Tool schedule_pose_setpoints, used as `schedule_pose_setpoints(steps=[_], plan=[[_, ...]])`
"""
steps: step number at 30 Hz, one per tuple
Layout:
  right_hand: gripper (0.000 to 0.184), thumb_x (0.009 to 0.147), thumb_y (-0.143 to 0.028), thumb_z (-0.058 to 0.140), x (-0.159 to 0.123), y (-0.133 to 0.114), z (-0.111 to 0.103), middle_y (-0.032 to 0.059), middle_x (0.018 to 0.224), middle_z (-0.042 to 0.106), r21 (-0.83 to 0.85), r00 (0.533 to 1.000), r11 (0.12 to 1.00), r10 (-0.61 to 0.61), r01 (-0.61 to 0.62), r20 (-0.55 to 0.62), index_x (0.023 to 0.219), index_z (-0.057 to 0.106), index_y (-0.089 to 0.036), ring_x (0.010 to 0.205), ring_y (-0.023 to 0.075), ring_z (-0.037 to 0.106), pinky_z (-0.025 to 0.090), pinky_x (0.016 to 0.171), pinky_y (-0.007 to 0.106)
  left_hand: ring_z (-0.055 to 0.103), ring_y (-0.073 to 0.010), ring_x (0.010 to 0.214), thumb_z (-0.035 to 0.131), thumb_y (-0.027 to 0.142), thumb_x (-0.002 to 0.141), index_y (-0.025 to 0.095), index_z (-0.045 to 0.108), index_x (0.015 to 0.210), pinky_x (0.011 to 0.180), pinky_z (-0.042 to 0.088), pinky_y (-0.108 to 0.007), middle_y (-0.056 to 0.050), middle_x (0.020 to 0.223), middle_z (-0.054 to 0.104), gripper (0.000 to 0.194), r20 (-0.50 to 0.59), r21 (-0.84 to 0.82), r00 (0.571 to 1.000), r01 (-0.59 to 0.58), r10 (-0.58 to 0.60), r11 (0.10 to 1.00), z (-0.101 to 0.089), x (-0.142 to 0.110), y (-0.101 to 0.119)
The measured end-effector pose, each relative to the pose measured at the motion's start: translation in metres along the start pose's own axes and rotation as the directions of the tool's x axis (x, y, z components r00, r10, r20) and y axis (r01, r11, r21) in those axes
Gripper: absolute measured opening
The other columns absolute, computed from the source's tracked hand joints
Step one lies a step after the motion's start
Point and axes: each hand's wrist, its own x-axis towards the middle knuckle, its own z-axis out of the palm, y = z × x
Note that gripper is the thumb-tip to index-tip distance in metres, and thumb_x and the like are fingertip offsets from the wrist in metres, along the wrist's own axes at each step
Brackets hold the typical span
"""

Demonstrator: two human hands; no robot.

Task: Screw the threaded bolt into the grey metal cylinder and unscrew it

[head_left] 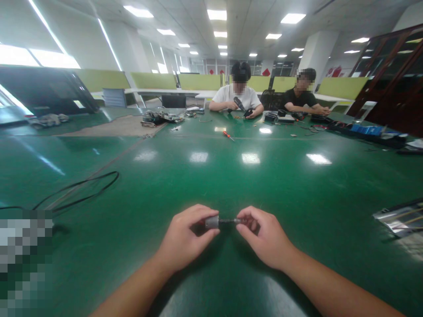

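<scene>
a left hand (pixel 183 235) and a right hand (pixel 266 237), both bare, face each other low in the centre over a green tabletop (pixel 185 180), apart but linked by what they pinch. from left to right: a loop of black cable (pixel 110 181) lies on the table, well apart from the work. next, the left hand is closed on a stubby grey metal cylinder (pixel 212 222), thumb on the near side, forefinger on the far side. a thin dark rod (pixel 227 220) runs level from the cylinder's right face; how the two meet is too small to tell. the right hand grips the rod's far end between thumb and fingertips. good handling here, i would judge, means keeping rod and cylinder on one straight line, left hand steady, right hand gentle, since sideways force could bend something so slim. further right, a flat, partly shiny item (pixel 395 222) lies at the edge of view.
</scene>
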Motion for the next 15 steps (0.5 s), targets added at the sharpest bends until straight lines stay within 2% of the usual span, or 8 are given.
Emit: schedule_pose_setpoints(steps=[15], plan=[[0.009,0.085,-0.02,0.062,0.002,0.0013,-0.0006,-0.0017,0.073,0.064,0.035,0.999,0.999,0.039,-0.039,0.013,0.094,0.066,-0.02,0.062,0.0131,0.056,0.043,0.059,0.024,0.068,-0.0183,0.086,0.076,0.02,0.079,0.021,0.074,0.103,0.078,0.053,-0.029,-0.004,0.097,0.073,0.024,0.004,-0.004,1.0,0.015,-0.015,1.0,-0.0007,-0.0009,-0.0024]])
